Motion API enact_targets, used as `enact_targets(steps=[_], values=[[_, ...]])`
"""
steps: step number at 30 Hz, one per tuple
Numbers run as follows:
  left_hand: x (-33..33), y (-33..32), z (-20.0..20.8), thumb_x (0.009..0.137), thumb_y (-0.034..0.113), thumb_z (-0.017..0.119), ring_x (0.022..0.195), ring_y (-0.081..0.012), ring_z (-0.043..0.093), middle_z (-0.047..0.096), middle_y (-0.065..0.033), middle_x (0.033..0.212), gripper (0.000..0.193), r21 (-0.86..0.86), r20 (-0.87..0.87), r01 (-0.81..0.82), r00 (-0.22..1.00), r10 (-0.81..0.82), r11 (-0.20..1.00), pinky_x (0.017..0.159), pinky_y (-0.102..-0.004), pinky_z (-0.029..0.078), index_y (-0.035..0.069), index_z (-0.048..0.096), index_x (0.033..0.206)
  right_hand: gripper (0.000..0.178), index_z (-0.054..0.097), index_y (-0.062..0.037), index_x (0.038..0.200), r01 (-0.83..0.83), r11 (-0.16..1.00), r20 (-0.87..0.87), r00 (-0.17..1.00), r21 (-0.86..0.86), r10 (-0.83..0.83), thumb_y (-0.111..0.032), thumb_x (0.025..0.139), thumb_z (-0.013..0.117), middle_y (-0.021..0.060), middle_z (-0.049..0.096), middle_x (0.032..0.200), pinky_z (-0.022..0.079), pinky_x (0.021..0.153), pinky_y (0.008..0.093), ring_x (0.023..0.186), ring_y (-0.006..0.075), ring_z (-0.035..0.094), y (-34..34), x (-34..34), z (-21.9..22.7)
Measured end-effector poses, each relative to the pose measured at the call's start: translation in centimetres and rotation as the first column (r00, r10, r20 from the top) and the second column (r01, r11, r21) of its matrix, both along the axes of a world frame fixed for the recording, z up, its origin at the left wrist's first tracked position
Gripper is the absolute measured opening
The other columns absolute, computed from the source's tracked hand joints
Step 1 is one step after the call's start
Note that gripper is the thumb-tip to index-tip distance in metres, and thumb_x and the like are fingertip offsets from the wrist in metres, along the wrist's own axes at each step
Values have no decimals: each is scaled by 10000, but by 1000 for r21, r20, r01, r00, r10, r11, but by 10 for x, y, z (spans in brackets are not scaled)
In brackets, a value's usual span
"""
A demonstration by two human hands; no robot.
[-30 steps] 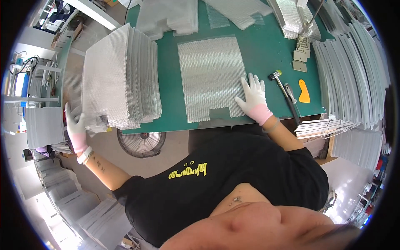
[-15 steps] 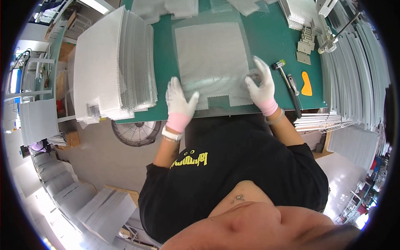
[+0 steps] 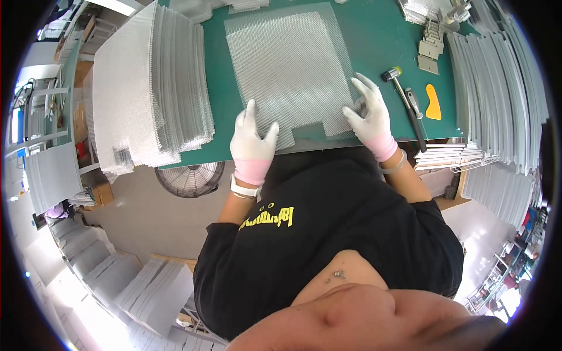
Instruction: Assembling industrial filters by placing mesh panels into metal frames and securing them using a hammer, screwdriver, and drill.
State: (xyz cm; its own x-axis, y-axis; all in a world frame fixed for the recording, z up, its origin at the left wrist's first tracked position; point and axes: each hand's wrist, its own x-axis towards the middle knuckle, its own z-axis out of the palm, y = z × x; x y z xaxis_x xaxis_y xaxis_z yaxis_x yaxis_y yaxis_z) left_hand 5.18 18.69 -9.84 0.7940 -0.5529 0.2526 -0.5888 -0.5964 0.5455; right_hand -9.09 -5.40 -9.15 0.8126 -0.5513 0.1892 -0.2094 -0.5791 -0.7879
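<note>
A silvery mesh sheet (image 3: 290,64) with a square notch in its near edge lies before me on the green bench top (image 3: 386,44). A thinner see-through mesh layer (image 3: 332,35) shows past its far and right edges. My left hand (image 3: 253,140), white-gloved with a pink cuff, is open at the sheet's near left corner, thumb apart from the fingers. At the right edge is my right hand (image 3: 370,117), gloved alike, its fingers bent but apart from the thumb. I cannot tell whether either hand presses on the mesh.
A tall stack of mesh sheets (image 3: 126,88) stands left. Right of the mesh lie a mallet (image 3: 404,102), a screwdriver (image 3: 414,100), an orange scraper (image 3: 433,102) and several metal plates (image 3: 430,50). Long pale panels (image 3: 492,93) line the right side. A floor fan (image 3: 190,178) stands below the bench.
The mesh has turned slightly counterclockwise, its far end now further left. My right fingers have bent more around its right edge. The whole view has shifted a little.
</note>
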Motion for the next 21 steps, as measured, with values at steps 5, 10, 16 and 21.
enact_targets(steps=[5, 10, 16, 21], values=[[-8, 0, -14, 849, 308, 764, 1113, -380, 635, 589, -238, 1293, 761, 192, -31, -44, 998, 50, 980, 898, -413, 558, -8, 446, 1465, 585, 566, -60, 1371, -64, 998, 6, 998, -26, 65, -58, 807, 724, 174, 532, 1436, 537, 875, 332, 1202, 312, 591, -5, 5, -5], [-4, -1, -21, 855, 305, 755, 1123, -385, 627, 586, -247, 1293, 757, 222, -61, -34, 997, 49, 974, 897, -423, 559, -13, 439, 1466, 590, 550, -63, 1380, -102, 985, 1, 995, -141, 103, -59, 814, 718, 188, 518, 1443, 519, 966, 369, 1273, 351, 542, -8, 8, -20], [-7, 1, -28, 856, 308, 751, 1152, -391, 611, 578, -253, 1303, 753, 232, -75, -41, 995, 60, 972, 922, -432, 548, -12, 441, 1462, 570, 535, -49, 1371, -123, 982, -72, 991, -146, 114, -75, 831, 716, 212, 504, 1448, 427, 1111, 433, 1324, 405, 496, -11, 9, -40], [-7, -1, -26, 853, 305, 753, 1162, -389, 604, 576, -247, 1303, 758, 244, -81, -45, 995, 67, 969, 932, -434, 543, -4, 436, 1468, 520, 547, -26, 1340, -135, 972, -102, 988, -191, 117, -87, 849, 707, 255, 492, 1445, 430, 1109, 440, 1321, 423, 492, -10, 8, -43]])
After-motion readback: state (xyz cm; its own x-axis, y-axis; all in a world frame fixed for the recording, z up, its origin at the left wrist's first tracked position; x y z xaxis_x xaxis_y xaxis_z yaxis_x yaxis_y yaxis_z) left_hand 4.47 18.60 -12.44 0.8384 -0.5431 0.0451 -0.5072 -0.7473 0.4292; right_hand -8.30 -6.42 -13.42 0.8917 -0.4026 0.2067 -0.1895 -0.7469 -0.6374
